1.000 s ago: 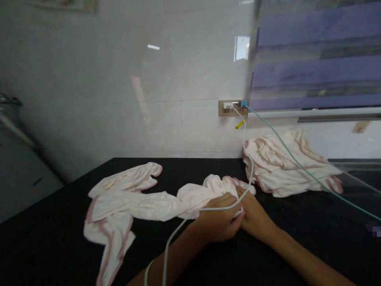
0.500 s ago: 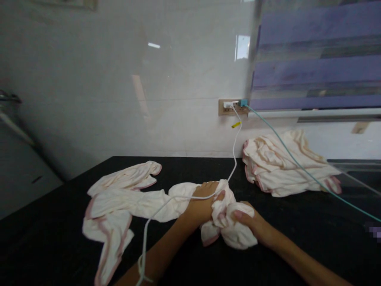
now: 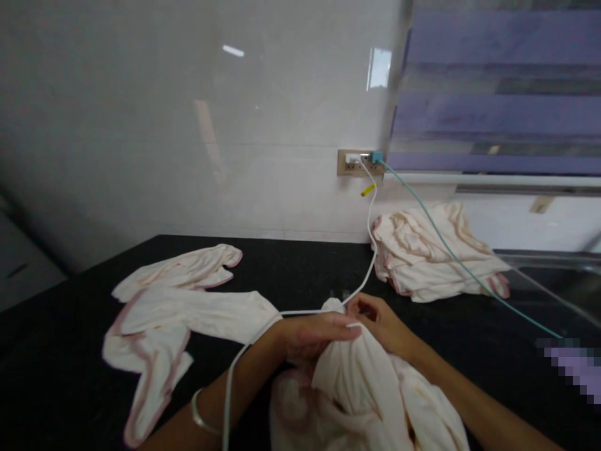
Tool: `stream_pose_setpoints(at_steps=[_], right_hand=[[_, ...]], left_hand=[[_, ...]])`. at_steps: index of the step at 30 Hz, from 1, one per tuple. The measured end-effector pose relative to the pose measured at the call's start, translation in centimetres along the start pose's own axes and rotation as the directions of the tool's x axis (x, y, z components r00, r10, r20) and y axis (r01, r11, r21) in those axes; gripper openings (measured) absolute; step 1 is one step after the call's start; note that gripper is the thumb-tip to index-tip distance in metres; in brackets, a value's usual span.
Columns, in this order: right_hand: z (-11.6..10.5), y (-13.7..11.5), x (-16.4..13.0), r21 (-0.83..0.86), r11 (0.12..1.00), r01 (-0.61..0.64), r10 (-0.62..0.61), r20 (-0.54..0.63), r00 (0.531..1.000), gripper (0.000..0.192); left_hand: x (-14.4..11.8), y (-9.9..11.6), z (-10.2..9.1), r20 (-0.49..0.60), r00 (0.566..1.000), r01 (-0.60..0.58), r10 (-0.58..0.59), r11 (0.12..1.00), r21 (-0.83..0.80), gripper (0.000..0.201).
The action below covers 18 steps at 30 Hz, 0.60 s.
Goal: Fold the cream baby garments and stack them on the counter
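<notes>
A pale pink garment with pink trim [image 3: 197, 313] lies spread across the black counter [image 3: 56, 376]; its right part is gathered up toward me. My left hand [image 3: 314, 335] presses flat on that bunched cloth, a bangle on its wrist. My right hand [image 3: 380, 322] pinches the top edge of the same cloth just beside the left. A white cable [image 3: 370, 244] runs from the wall socket [image 3: 359, 163] over my left forearm.
A folded stack of similar pink-trimmed garments [image 3: 432, 257] sits at the back right by the wall. A teal cable [image 3: 469, 275] crosses it toward the right. Purple blinds [image 3: 498, 94] hang above. A sink edge [image 3: 563, 263] shows at far right.
Both hands pulled the bunched end of the garment toward me and lifted it; the cloth now hangs open below my hands. The camera tilted down slightly.
</notes>
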State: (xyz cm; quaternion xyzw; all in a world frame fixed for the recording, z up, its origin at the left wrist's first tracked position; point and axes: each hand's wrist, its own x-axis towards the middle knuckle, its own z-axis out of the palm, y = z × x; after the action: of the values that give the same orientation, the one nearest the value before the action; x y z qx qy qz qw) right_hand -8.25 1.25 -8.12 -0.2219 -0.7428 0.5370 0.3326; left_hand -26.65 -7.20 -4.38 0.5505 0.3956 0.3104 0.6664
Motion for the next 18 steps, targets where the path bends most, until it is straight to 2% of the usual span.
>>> stream_pose_setpoints(at_steps=[1, 3, 5, 7, 8, 10, 11, 13, 15, 18], right_hand=[[0.2, -0.4, -0.4, -0.075, 0.996, 0.053, -0.047, 0.071, 0.996, 0.030], [0.2, -1.2, -1.0, -0.180, 0.974, 0.139, -0.101, 0.205, 0.973, 0.028], [-0.1, -1.5, -1.3, -0.257, 0.944, 0.206, -0.131, 0.282, 0.951, 0.029], [-0.7, -1.0, -1.2, -0.348, 0.901, 0.258, -0.151, 0.308, 0.939, 0.031], [-1.0, -0.5, -0.9, -0.406, 0.871, 0.277, -0.158, 0.302, 0.940, 0.031], [-1.7, 0.8, -0.4, -0.547, 0.796, 0.259, -0.169, 0.209, 0.963, 0.024], [-2.1, 1.5, -0.1, -0.619, 0.756, 0.213, -0.175, 0.124, 0.977, 0.021], [-2.7, 2.4, 0.3, -0.720, 0.690, 0.080, -0.185, -0.068, 0.980, 0.021], [-3.0, 2.6, 0.5, -0.749, 0.662, -0.002, -0.222, -0.199, 0.955, 0.022], [-2.9, 1.6, 0.3, -0.726, 0.684, 0.076, -0.320, -0.205, 0.925, 0.022]], left_hand=[[0.0, 0.1, 0.1, 0.040, 0.999, 0.009, -0.006, 0.997, -0.071, 0.051], [0.3, 0.4, -0.1, 0.008, 1.000, -0.023, 0.024, 0.993, -0.115, 0.052], [0.9, 0.6, -0.9, -0.123, 0.990, -0.079, 0.075, 0.997, -0.027, 0.051], [1.4, 0.6, -2.0, -0.300, 0.943, -0.103, 0.143, 0.984, 0.143, 0.051], [1.7, 0.6, -2.7, -0.398, 0.897, -0.101, 0.192, 0.966, 0.238, 0.051], [2.0, 0.3, -3.9, -0.567, 0.757, -0.070, 0.325, 0.903, 0.424, 0.047], [2.0, 0.2, -4.5, -0.617, 0.674, -0.044, 0.408, 0.855, 0.517, 0.043], [1.9, -0.2, -5.4, -0.618, 0.535, 0.026, 0.576, 0.720, 0.694, 0.031], [1.8, -0.4, -5.9, -0.538, 0.468, 0.128, 0.702, 0.548, 0.827, 0.019], [1.4, -0.5, -5.7, -0.471, 0.433, 0.347, 0.769, 0.340, 0.874, 0.016]])
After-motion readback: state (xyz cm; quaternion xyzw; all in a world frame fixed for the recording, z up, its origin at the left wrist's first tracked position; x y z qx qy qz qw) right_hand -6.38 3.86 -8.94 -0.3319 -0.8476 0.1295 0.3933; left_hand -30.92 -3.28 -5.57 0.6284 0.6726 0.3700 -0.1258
